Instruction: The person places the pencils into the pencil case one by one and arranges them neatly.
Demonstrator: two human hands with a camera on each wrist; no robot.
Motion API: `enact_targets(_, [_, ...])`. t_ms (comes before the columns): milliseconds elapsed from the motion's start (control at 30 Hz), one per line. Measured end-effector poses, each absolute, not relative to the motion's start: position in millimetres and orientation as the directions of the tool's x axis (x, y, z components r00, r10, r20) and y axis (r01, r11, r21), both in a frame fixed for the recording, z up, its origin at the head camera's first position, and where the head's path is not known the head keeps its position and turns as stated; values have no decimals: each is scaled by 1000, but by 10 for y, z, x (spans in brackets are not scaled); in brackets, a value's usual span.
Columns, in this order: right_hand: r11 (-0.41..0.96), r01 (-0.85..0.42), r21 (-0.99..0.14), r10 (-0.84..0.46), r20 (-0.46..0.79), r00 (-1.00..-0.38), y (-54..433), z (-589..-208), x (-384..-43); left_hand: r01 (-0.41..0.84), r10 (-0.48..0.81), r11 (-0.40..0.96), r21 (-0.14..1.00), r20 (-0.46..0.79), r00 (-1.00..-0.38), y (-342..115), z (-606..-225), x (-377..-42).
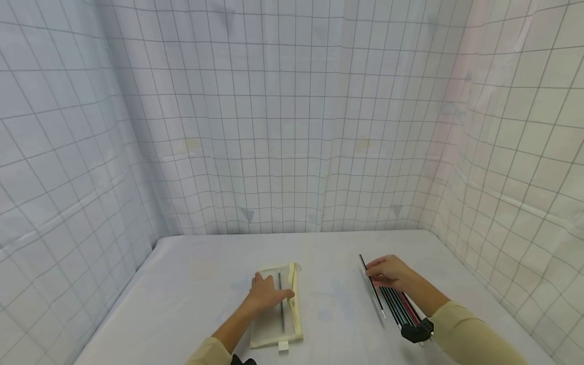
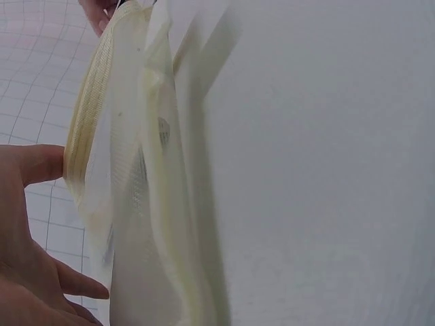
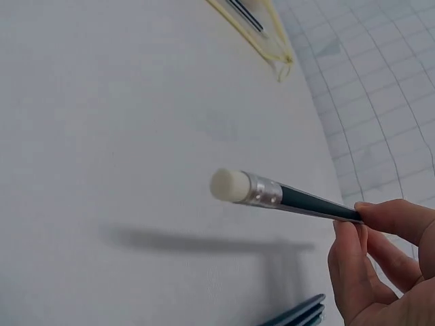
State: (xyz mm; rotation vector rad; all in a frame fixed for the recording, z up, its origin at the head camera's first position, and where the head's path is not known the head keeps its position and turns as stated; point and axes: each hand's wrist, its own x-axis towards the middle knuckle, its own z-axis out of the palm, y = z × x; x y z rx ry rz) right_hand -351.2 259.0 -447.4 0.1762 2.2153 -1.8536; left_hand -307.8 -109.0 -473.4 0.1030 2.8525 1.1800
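A see-through zip pencil pouch with cream edging lies on the table, a single pencil inside it. My left hand rests on the pouch, fingers spread and the thumb touching the zipper edge. Over on the right, my right hand pinches a dark pencil between thumb and fingertips, its white eraser end pointing toward me. Beneath that hand lies a row of pencils, mostly dark with some red, partly hidden by the hand and wrist.
The white table carries the pouch left of centre and the pencil row at right. Gridded white curtains hang behind it and along both sides. A black wrist device sits on my right wrist, above the near pencil ends.
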Motion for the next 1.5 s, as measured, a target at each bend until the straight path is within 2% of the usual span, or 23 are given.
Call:
enact_targets(533, [222,248,-943,-120,-278,-953,1920,-4582,-3530,84,89,750,657,26,-996,-1009,-4690,-3009])
enact_targets(933, [252,230,-940,-163,-276,-947,1430,-4652,-3557,44,52,730,682,9,-999,-1016,-4745,-3066])
enact_targets(1500, [222,197,-955,-245,-251,-937,893,-4708,-3581,35,46,728,685,2,-999,-1026,-4727,-3062])
